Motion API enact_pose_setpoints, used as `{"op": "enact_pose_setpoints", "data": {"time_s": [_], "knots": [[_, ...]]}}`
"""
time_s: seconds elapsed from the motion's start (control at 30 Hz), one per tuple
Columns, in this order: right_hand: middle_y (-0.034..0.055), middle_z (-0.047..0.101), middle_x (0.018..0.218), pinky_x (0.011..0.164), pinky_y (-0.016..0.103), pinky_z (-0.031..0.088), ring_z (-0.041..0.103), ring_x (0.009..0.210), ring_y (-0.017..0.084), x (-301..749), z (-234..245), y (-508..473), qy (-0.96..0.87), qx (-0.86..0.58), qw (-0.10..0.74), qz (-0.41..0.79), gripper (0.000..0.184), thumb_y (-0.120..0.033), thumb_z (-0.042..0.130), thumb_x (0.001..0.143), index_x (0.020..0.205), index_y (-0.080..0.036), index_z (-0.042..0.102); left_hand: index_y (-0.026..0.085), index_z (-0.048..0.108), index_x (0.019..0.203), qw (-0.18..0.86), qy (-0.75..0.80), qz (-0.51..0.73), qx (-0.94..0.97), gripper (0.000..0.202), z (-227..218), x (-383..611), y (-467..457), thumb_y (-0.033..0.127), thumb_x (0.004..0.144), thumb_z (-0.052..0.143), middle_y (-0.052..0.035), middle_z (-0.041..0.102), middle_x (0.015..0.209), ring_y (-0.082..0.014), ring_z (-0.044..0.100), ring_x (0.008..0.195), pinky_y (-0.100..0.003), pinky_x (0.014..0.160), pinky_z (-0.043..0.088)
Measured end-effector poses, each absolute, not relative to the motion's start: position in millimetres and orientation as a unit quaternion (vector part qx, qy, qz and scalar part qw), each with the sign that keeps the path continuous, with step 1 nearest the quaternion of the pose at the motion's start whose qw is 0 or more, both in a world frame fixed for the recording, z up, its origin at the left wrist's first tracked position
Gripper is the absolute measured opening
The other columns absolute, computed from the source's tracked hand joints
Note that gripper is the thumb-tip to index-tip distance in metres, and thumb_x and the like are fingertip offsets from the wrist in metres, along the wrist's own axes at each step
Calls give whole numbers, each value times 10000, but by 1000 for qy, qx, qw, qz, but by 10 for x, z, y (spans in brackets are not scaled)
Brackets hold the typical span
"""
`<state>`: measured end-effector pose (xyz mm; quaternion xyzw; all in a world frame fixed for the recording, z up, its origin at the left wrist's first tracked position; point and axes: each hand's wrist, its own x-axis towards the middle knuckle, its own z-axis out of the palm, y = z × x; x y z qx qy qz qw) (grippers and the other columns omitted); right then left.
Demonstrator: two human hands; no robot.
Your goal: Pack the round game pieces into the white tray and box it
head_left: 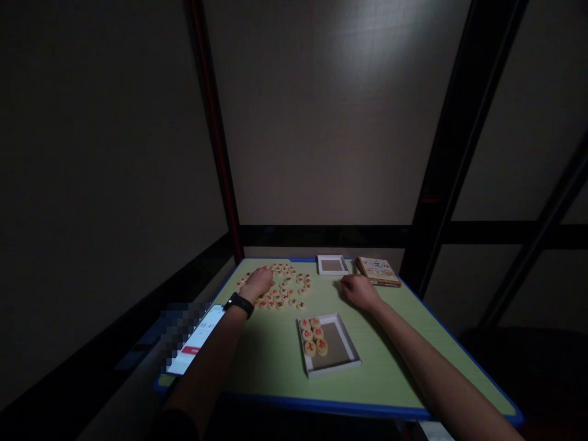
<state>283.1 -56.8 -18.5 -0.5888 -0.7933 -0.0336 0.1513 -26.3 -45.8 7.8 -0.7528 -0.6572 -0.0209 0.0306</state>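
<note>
Many round, pale Chinese chess pieces [285, 293] with red or dark characters lie loosely spread on the far left of the table. My left hand [260, 282], with a black watch on the wrist, reaches down among them, and its fingertips are hidden behind the hand. My right hand [361, 290] rests on the tabletop to the right of the pieces, fingers curled in, with nothing visible in it. Between my forearms sits a shallow white box tray [353, 354]. Along its left side several red-marked pieces [314, 334] stand in two columns.
A second shallow white tray [345, 271] lies at the far edge. Beside it, on the right, is a printed game box [380, 273]. A phone with a lit screen [202, 340] lies at the left edge. The green table [261, 361] has a blue rim; walls stand behind and left.
</note>
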Motion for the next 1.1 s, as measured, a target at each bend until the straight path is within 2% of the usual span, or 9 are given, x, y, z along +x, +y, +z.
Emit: {"op": "enact_pose_setpoints", "data": {"time_s": [0.1, 0.23, 0.43, 0.57, 0.77, 0.9, 1.1], "knots": [[133, 770, 971, 733, 263, 427, 704, 892, 230, 2831, -188, -570, -793, -589, 149, -36, 266, -227, 508, 950, 908, -146, 758, 115, 701, 1014, 31, -642, -31, -766, 238, 118, -234, -540, 259, 938, 526, -211, 677, 1177, -287, 643, 1117, -332, 938, 478], [136, 770, 966, 718, 262, 427, 705, 893, 232, 2828, -199, -569, -792, -592, 145, -38, 280, -241, 495, 953, 911, -150, 756, 142, 672, 1014, 19, -612, -33, -790, 206, 153, -215, -670, 252, 952, 509, -156, 694, 1142, -247, 653, 1081, -298, 908, 472], [128, 774, 961, 709, 257, 425, 710, 882, 224, 2824, -208, -564, -792, -593, 140, -37, 292, -245, 484, 955, 906, -156, 758, 170, 669, 920, -6, -596, -19, -802, 109, 141, -234, -772, 197, 894, 567, -124, 722, 1027, -244, 675, 964, -293, 788, 478], [124, 775, 969, 722, 256, 426, 710, 890, 220, 2829, -210, -561, -797, -586, 139, -36, 294, -246, 483, 959, 921, -159, 761, 188, 676, 901, -20, -589, -24, -807, 115, 142, -263, -754, 187, 880, 563, -98, 728, 987, -228, 677, 917, -276, 748, 470], [133, 771, 993, 729, 263, 425, 710, 901, 230, 2843, -229, -547, -800, -582, 142, -32, 277, -222, 496, 950, 927, -150, 762, 222, 701, 976, -29, -582, -39, -811, 179, 94, -318, -683, 213, 879, 551, -71, 738, 1020, -206, 676, 956, -262, 804, 476], [132, 772, 980, 739, 262, 428, 711, 892, 227, 2838, -231, -543, -800, -582, 143, -29, 273, -233, 502, 951, 916, -154, 761, 243, 719, 943, -26, -588, -42, -807, 176, 50, -298, -647, 216, 853, 570, -56, 746, 959, -199, 683, 937, -262, 824, 486], [129, 773, 977, 756, 262, 436, 709, 905, 229, 2830, -225, -558, -801, -579, 150, -26, 272, -231, 502, 944, 914, -153, 761, 214, 725, 937, -15, -600, -33, -799, 206, 89, -207, -610, 141, 776, 618, -90, 750, 1016, -235, 683, 989, -292, 853, 494]]}}
